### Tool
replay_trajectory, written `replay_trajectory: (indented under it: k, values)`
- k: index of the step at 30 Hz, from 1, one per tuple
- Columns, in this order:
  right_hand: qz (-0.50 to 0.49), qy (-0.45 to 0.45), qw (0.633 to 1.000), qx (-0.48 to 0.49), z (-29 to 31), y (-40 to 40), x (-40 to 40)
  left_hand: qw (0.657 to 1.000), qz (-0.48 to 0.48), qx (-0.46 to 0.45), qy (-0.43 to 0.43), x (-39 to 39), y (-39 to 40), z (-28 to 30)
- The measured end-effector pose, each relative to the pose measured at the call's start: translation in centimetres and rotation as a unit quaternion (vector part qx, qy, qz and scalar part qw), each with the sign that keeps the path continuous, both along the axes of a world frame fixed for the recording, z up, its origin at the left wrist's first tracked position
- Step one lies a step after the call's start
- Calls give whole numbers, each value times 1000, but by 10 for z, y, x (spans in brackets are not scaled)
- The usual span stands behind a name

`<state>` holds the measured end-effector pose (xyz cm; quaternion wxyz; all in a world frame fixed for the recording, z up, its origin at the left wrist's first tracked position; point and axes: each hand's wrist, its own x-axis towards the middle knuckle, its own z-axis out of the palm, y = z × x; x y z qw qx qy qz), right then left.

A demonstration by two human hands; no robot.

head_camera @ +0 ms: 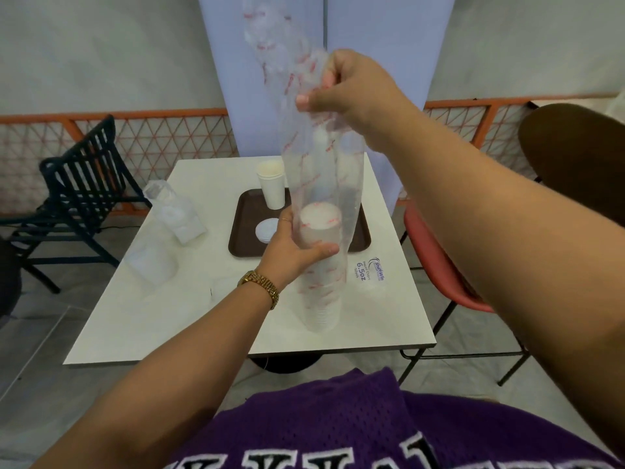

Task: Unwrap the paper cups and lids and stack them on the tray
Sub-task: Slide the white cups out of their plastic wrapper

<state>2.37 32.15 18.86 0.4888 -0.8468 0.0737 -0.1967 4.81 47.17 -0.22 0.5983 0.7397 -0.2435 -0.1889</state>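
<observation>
a: any writing you can read?

b: a loose wrapper (370,270) lying on the tabletop (189,309) beside the tray's near right corner reads "paper cups", "6.5oz" and a brand that looks like "smartwin". red print runs along the sleeve in the hands, too blurred to read. white letters on the purple shirt (372,431) are cut off at the bottom edge.

a: left to right, what's where?

b: a dark slatted chair (81,184) stands off the tabletop's left side. near the left edge lies a plastic bag of lids (176,211), with more clear plastic just in front of it. the brown tray (241,228) sits in the far middle, carrying a short stack of white cups (272,184) at its back and a few white lids (265,230) nearer. bare tabletop shows along the near left. a red chair (436,262) is off the right edge.

a: and the hands?

b: the left hand (291,248), gold watch on the wrist, grips the wrapped stack of cups (319,265) around its upper part; the stack stands upright on the tabletop just in front of the tray. the right hand (351,86) is raised high, its fingers (306,101) pinching the clear plastic sleeve (304,157) stretched up above the stack.
</observation>
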Motion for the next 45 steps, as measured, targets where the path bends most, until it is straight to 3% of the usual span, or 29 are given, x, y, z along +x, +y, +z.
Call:
replay_trajectory:
  k: [11,20,26,32,35,37,40,43,45]
  values:
    - [-25,-36,989,145,69,-12,17,998,9,-44,-32,0,-10,45]
    - [-5,-52,985,167,104,-27,14,992,41,-103,-58,6,-24,96]
    - [-3,-90,955,282,136,-45,0,986,59,-109,-108,27,-24,141]
    - [-104,-170,936,291,140,-62,-4,983,25,-64,-171,53,-1,181]
    - [-117,-218,880,406,132,-71,-6,980,-14,53,-189,63,18,190]
    - [-119,-243,839,473,124,-80,-5,985,-11,84,-147,71,32,179]
    - [-116,-264,790,542,109,-91,-3,997,46,-56,15,82,54,139]
    - [-104,-278,747,595,88,-93,1,964,44,-176,193,75,62,93]
    - [-97,-276,729,618,70,-91,6,938,24,-234,255,68,52,78]
